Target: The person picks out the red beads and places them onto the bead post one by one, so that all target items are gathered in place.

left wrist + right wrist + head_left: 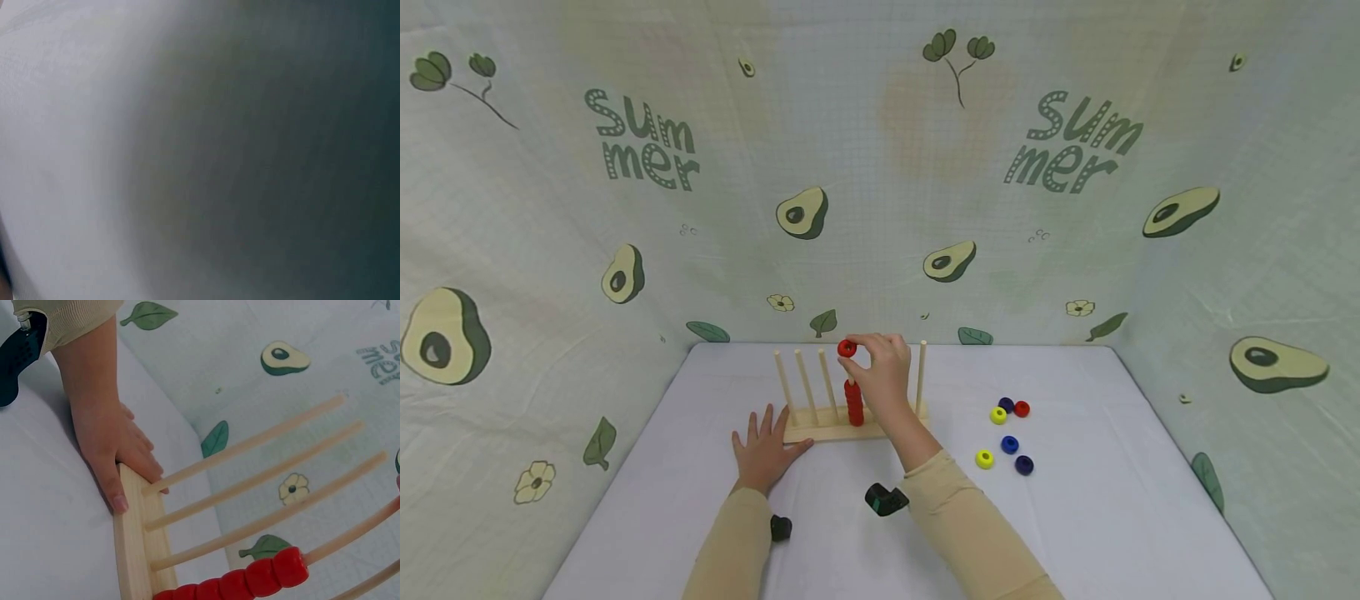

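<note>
A wooden peg stand [820,434] with several upright pegs stands toward the back of the table. One peg carries a stack of red beads [854,404], seen also as red beads [265,575] in the right wrist view. My right hand [886,375] pinches a red bead [847,348] between thumb and fingers at the top of that peg; I cannot tell whether the peg enters its hole. With fingers spread and straight, my left hand [763,454] rests against the stand's left end, its thumb along the front edge [112,447]. The left wrist view is dark and blurred.
Right of the stand lie loose beads: a red bead [1022,408], yellow beads [984,458], a blue bead [1010,444] and dark blue beads [1024,465]. A printed cloth [865,167] rises behind and beside the white table [1112,517].
</note>
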The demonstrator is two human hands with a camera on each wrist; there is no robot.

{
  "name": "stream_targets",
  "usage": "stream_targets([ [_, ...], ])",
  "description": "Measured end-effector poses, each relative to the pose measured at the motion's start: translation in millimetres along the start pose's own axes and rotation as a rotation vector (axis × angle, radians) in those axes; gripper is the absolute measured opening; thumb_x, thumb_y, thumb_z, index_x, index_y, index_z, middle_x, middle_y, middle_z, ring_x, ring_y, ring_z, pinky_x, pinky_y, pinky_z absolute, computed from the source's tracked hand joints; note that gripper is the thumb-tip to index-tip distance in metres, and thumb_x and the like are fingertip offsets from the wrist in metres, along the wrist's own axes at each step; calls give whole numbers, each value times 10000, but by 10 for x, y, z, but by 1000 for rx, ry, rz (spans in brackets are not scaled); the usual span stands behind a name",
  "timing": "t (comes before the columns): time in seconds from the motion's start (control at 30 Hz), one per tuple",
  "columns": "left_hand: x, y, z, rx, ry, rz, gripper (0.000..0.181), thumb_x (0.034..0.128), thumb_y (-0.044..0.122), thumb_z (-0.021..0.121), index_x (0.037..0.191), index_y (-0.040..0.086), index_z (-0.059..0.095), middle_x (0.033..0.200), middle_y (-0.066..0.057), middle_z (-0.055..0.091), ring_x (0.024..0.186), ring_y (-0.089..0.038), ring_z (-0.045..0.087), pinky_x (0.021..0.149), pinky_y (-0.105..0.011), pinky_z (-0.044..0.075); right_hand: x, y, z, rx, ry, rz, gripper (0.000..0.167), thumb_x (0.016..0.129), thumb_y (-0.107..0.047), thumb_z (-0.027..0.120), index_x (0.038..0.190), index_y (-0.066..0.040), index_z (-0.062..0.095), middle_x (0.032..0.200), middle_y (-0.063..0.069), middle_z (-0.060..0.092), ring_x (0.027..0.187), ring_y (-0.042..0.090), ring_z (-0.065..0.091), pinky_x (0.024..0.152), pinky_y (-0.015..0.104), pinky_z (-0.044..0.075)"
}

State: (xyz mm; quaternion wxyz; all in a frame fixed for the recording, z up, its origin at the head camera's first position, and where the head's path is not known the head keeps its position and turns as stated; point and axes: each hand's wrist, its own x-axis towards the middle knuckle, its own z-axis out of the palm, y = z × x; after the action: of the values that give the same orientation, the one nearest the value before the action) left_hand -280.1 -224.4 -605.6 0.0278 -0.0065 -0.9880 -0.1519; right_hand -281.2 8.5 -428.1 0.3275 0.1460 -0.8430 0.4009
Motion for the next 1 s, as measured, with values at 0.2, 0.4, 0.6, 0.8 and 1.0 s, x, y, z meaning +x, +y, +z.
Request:
stream_targets([
  [0.2, -6, -4, 5, 11, -8, -1, 1015, 790, 799, 498, 1536, 139, 306, 1586, -211, 188, 1433, -480, 63, 1040, -733, -21, 1, -13, 8, -7, 0, 10, 320, 765, -211, 850, 1055, -114, 757, 1006, -9, 724, 906, 208, 500, 870, 410, 389],
  [0.4, -21, 17, -17, 8, -4, 0, 1013, 787, 797, 508, 1527, 128, 327, 1576, -223, 207, 1428, -489, 83, 1038, -740, -5, 5, -3, 29, -36, 0, 10, 321, 759, -227, 855, 1051, -135, 760, 993, -12, 723, 897, 209, 502, 865, 412, 387],
  [0.6, -10, 8, -2, 2, 1, 4, 991, 801, 772, 523, 1528, 129, 325, 1576, -226, 205, 1428, -490, 74, 1037, -740, -16, 3, -15, 26, -60, -10, 14, 309, 774, -251, 844, 1054, -151, 760, 995, -15, 716, 903, 205, 495, 843, 404, 388],
  [0.8, -10, -1, 13, 14, 9, 4, 992, 797, 778, 517, 1526, 132, 329, 1576, -224, 208, 1427, -490, 80, 1037, -743, -7, -1, -25, 22, -81, -16, 15, 307, 770, -245, 847, 1048, -147, 761, 977, -20, 710, 904, 202, 497, 846, 398, 389],
  [1.0, -22, 25, -15, 8, -2, -5, 978, 802, 756, 542, 1522, 127, 339, 1573, -229, 213, 1426, -494, 82, 1038, -742, -8, 2, -24, 22, -105, -29, 18, 314, 762, -242, 853, 1048, -149, 762, 980, -21, 709, 906, 202, 499, 849, 396, 388],
])
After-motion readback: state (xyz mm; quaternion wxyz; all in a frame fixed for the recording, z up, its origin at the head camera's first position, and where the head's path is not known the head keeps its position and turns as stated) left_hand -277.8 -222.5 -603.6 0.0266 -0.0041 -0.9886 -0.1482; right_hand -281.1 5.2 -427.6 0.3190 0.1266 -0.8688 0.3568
